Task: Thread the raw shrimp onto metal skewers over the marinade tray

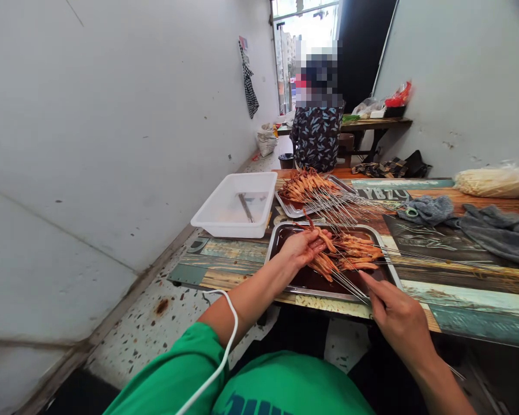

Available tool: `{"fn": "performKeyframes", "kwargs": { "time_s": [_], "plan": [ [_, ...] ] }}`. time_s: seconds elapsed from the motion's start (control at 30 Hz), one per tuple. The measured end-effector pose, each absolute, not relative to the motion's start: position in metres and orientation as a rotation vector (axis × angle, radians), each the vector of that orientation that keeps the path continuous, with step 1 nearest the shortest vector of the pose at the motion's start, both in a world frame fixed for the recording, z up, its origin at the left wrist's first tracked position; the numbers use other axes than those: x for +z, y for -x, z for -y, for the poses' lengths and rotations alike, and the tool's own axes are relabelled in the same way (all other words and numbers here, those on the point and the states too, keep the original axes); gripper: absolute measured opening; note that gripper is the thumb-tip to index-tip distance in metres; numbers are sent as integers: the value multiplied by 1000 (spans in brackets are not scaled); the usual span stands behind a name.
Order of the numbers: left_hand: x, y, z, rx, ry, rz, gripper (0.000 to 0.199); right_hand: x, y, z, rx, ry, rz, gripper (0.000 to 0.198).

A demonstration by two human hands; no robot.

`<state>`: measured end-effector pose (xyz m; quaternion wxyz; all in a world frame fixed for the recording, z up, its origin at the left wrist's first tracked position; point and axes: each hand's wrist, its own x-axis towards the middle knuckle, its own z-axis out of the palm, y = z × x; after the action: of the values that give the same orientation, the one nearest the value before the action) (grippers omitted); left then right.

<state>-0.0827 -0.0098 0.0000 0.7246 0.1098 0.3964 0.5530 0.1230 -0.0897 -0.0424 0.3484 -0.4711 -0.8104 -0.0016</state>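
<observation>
My left hand [305,249] is over the near metal tray [281,233], its fingers closed around a reddish-brown piece of meat [326,239] with long thin ends. The exact kind of meat is unclear. My right hand [395,314] is closed on the bare length of a metal skewer [455,372], whose end shows past my wrist. Between and beyond my hands, more skewered meat [357,253] lies in the tray, in dark sauce. Several bare skewer shafts [350,285] lean over the tray's front rim, beside my right fingers.
A second tray [300,212] piled with meat skewers [309,185] stands behind. To its left is a white plastic tub [229,222] with a metal utensil [245,207] inside. Grey cloths [501,230] and a bagged pale bundle [497,181] lie right. A person [318,135] sits beyond the table.
</observation>
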Motion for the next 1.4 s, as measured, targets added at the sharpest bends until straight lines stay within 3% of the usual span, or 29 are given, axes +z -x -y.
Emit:
{"fn": "performKeyframes", "kwargs": {
  "time_s": [0.8,1.4],
  "plan": [
    [-3,77,14,1242,-331,-853,17,-44,-121,89,-106,1256,2116,37],
    [0,71,12,1152,-283,-882,17,-39,-120,79,90,1159,2072,32]
  ]
}}
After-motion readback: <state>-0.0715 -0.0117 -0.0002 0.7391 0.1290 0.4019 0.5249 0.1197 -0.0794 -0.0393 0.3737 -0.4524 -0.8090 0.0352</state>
